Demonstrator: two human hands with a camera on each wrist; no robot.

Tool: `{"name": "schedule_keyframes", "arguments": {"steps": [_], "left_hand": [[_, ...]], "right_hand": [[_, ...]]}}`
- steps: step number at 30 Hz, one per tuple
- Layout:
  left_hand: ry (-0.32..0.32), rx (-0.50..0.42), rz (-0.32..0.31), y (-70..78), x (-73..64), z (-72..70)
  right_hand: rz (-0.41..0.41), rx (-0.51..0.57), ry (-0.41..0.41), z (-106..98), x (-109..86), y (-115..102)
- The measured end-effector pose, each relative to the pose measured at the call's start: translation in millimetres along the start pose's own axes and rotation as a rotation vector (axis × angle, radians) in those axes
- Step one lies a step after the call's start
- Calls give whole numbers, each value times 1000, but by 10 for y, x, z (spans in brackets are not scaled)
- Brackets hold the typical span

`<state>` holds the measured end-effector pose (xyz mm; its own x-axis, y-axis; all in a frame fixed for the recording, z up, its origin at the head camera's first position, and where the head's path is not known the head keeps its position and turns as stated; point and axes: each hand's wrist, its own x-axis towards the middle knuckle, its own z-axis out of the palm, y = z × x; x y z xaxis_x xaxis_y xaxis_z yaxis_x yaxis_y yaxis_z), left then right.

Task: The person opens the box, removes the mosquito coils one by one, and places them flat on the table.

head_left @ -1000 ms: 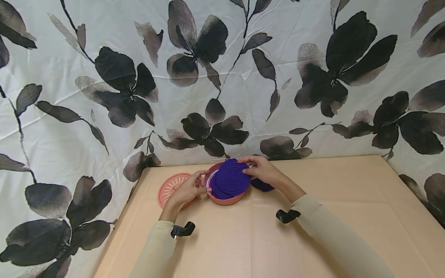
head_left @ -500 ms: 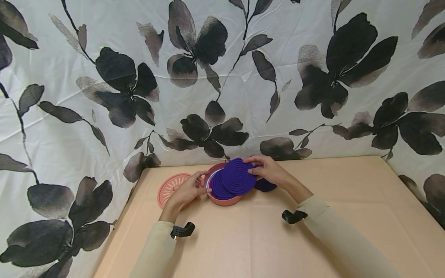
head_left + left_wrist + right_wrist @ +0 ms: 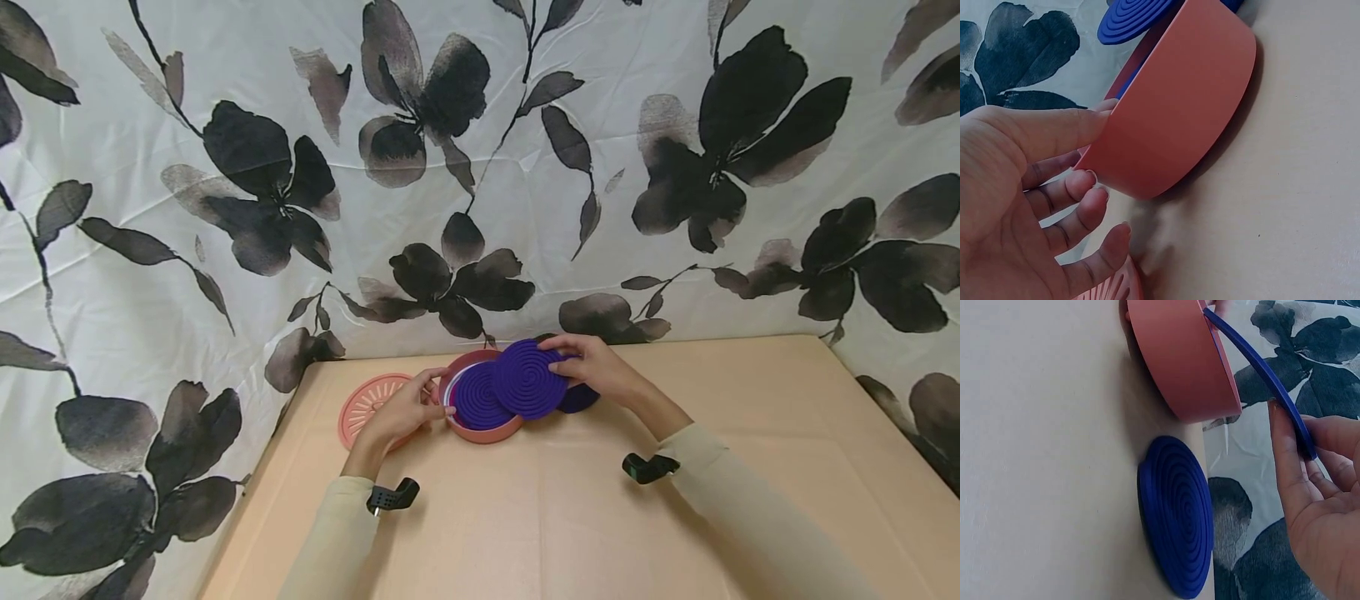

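A round salmon-pink container (image 3: 486,436) stands near the table's back edge. At its left rim, my left hand (image 3: 401,412) pinches the wall; in the left wrist view the thumb lies against the outside (image 3: 1185,94). My right hand (image 3: 596,371) pinches a round blue coaster (image 3: 529,379) with concentric ridges by its edge. This coaster is tilted over the container's right side, and in the right wrist view (image 3: 1269,378) it shows edge-on, slightly bent. Another blue coaster (image 3: 478,400) lies inside the container. White and magenta edges show beneath that one.
Left of the container lies a pink slotted disc (image 3: 363,408), partly behind my left hand. To the right, blue coasters (image 3: 1175,519) lie on the table (image 3: 555,517), seemingly stacked. A floral-print white cloth (image 3: 510,217) hangs behind the table.
My right hand has moved rightward with the pinched coaster, exposing more of the coaster inside the container. My left hand has stayed at the rim.
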<state>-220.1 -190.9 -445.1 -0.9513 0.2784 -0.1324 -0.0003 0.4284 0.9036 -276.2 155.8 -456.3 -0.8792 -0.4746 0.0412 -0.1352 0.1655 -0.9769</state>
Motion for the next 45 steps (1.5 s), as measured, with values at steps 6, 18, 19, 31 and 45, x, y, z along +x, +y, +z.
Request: {"name": "schedule_keyframes", "arguments": {"steps": [6, 18, 19, 31, 45], "left_hand": [[7, 6, -7, -126, 80, -14], [40, -33, -16, -344, 204, -26], [40, -35, -17, -346, 205, -24], [17, -15, -29, -273, 180, -5], [5, -22, -15, 1, 23, -7]], "right_hand": [[0, -10, 7, -82, -38, 9], [16, -17, 32, -190, -89, 25], [16, -19, 36, -200, -100, 24], [23, -24, 83, -361, -223, 77], [6, -2, 126, -549, -274, 141]]}}
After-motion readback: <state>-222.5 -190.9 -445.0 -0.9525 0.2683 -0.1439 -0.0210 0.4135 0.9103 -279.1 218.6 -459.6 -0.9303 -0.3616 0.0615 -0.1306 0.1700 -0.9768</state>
